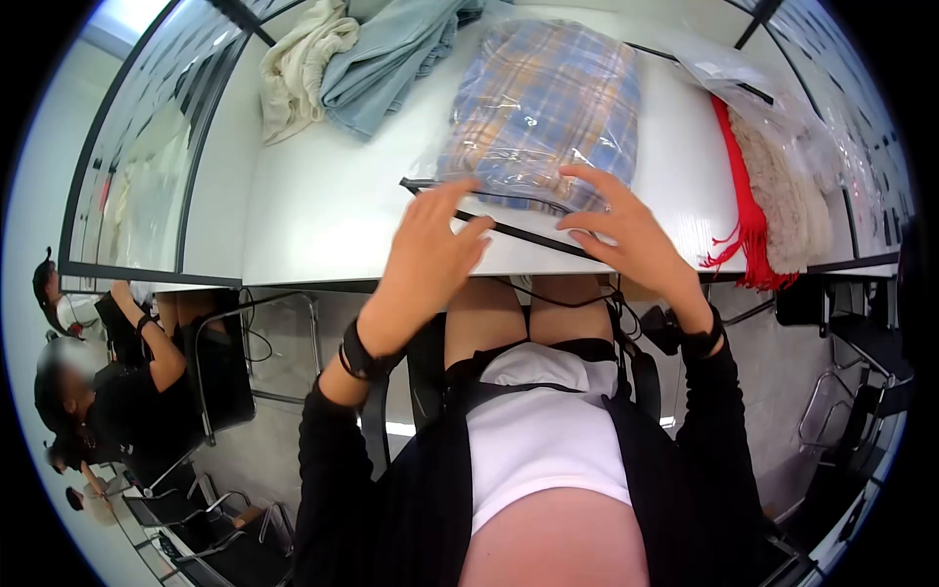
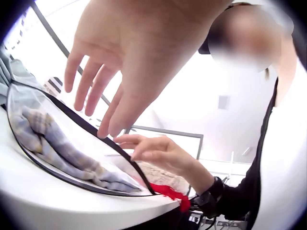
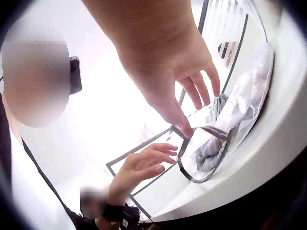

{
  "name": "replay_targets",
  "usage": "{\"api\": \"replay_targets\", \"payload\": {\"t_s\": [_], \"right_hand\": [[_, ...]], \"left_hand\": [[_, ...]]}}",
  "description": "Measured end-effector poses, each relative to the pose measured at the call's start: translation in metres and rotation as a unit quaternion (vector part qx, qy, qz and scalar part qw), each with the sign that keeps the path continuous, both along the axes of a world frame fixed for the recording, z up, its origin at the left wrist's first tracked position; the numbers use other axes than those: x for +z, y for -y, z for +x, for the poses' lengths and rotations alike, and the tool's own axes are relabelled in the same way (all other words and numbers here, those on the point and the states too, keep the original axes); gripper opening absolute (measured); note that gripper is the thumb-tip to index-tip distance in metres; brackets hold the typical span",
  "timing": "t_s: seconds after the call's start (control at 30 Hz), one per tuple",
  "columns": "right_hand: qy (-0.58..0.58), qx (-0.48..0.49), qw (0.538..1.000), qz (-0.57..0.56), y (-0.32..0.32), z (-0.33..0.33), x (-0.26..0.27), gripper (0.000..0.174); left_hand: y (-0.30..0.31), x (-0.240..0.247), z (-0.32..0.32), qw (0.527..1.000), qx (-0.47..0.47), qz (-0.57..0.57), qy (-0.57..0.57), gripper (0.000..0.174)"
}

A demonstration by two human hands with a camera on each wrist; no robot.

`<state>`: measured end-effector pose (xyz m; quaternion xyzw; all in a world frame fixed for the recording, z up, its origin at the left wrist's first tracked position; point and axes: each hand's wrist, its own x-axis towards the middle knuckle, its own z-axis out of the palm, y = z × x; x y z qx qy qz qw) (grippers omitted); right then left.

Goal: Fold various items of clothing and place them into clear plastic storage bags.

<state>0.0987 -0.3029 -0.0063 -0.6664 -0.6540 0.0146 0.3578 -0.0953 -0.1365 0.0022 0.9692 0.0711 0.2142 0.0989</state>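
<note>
2 hands at work, both at the near edge of the white table point(image 1: 323, 215), about mid-way along it. 1 clear bag point(image 1: 587, 68) lies flat there, reaching from the near edge twd the far edge, w/ 1 folded plaid cloth point(image 1: 528, 127) inside (blue/orange check). The bag's mouth faces the person. 1 black zip strip point(image 1: 518, 233) runs along it, just inside the table's near edge.

Left hand point(image 1: 430, 245): fingers straight and spread, pinching nothing, tips over the left end of the zip strip. Wrist view puts the tips right at the strip, but can't tell if they touch it.

Right hand point(image 1: 626, 230): fingers also spread and fairly straight, laid on the bag's near right corner on top of the plastic, no grip. The thumb points back twd the strip.

Rest of the table:
- Far left corner: 2 loose cloths, touching, 1 cream point(image 1: 298, 68) and 1 light-blue point(image 1: 391, 49); the blue one is just beside the bag's far end.
- Right edge: 1 red fringed scarf point(image 1: 743, 210) w/ its fringe hanging over the near edge, 1 beige knit piece point(image 1: 782, 186) beside it, and crumpled clear plastic point(image 1: 714, 59) behind them.
</note>
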Motion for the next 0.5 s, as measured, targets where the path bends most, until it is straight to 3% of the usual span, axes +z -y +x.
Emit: {"api": "replay_targets", "payload": {"t_s": [0.03,0.1,0.23,0.43,0.5], "right_hand": [[-0.063,0.014,0.998,0.011,0.01,0.004,0.006,0.015],[-0.112,-0.053,0.992,-0.004,0.034,0.011,0.003,0.015],[-0.166,-0.109,0.979,-0.047,0.064,0.011,-0.016,0.025],[-0.007,-0.113,0.993,0.021,0.06,-0.007,-0.045,0.035],[0.065,-0.104,0.991,0.054,0.054,-0.011,-0.051,0.033]], "left_hand": [[0.013,0.003,0.002,1.0,-0.019,-0.015,0.016,0.023],[0.037,0.002,0.008,0.996,-0.059,-0.046,0.041,0.024],[0.07,-0.021,0.033,0.991,-0.105,-0.056,0.059,0.025],[0.081,-0.033,0.064,0.987,-0.112,0.075,0.086,0.031],[0.076,-0.04,0.067,0.989,-0.12,0.061,0.063,0.026]]}}
